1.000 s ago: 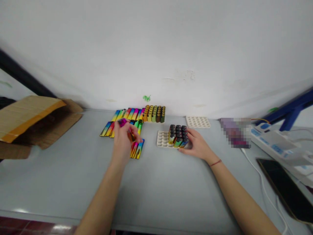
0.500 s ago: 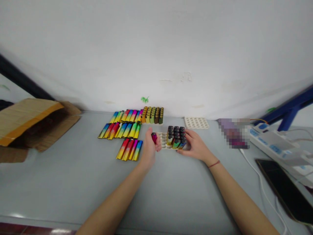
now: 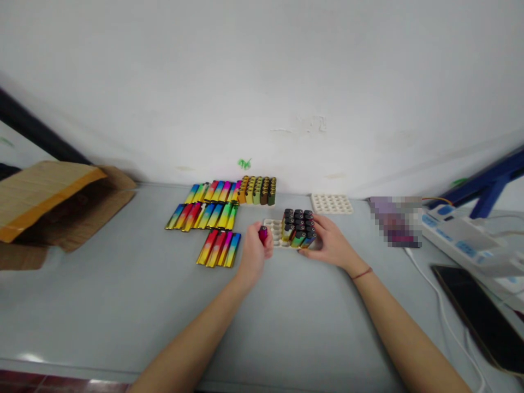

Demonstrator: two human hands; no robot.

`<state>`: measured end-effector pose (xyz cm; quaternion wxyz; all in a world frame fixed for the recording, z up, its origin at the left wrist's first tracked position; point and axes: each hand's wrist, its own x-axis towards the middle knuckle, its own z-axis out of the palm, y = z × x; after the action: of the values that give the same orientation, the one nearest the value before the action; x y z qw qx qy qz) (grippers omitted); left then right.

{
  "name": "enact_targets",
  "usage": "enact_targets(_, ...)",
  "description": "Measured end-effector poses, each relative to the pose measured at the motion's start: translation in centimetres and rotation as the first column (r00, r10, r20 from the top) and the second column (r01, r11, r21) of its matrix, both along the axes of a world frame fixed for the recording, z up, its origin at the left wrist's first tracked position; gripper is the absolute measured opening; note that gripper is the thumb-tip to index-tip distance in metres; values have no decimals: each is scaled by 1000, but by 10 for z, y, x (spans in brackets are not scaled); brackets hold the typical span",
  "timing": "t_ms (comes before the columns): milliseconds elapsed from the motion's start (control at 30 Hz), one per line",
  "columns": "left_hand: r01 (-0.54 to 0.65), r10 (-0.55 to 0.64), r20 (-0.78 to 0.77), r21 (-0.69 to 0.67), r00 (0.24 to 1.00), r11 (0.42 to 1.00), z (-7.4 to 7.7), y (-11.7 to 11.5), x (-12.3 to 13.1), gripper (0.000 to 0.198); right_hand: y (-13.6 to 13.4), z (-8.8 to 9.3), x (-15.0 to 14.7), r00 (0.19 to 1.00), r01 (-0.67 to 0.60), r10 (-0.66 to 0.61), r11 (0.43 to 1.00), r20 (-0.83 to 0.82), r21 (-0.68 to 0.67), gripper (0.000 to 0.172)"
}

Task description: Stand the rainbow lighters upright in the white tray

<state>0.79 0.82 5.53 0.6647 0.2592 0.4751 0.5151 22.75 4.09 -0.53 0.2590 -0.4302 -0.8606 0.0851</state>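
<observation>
My left hand point(image 3: 254, 252) is closed round a slim magenta tube with a dark end point(image 3: 263, 233), held tilted just left of a white tray with round holes point(image 3: 277, 238). Shiny tubes with black tops point(image 3: 299, 227) stand upright in several rows on the tray's right side, while holes on its left side show bare. My right hand point(image 3: 329, 241) curves about the tray's right end, thumb at the front corner and fingers behind, partly hidden by the tubes. Left of my left hand, metallic rainbow-coloured tubes point(image 3: 219, 249) lie flat in a short row.
More rainbow tubes point(image 3: 202, 216) lie in two rows behind. A block of upright gold-and-green tubes point(image 3: 257, 191) and another white holed tray point(image 3: 331, 204) stand by the wall. A cardboard box point(image 3: 49, 202) is on the left; a power strip point(image 3: 466, 237) and phone point(image 3: 475, 316) are on the right.
My left hand has moved slightly right and keeps hold of the magenta tube. My right hand stays at the tray. The whole view has shifted a little.
</observation>
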Motion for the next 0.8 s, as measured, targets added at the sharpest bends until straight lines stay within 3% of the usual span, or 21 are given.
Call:
enact_targets(400, -99, 98, 85, 5, 991, 995, 0, -2, -1, 51, -1, 1, -1, 1000, 4, -4, 1000, -2, -2, 71)
enact_targets(800, -81, 83, 114, -28, 990, 996, -2, 1, -4, 49, 0, 1, -1, 1000, -2, 2, 1000, 9, 11, 70)
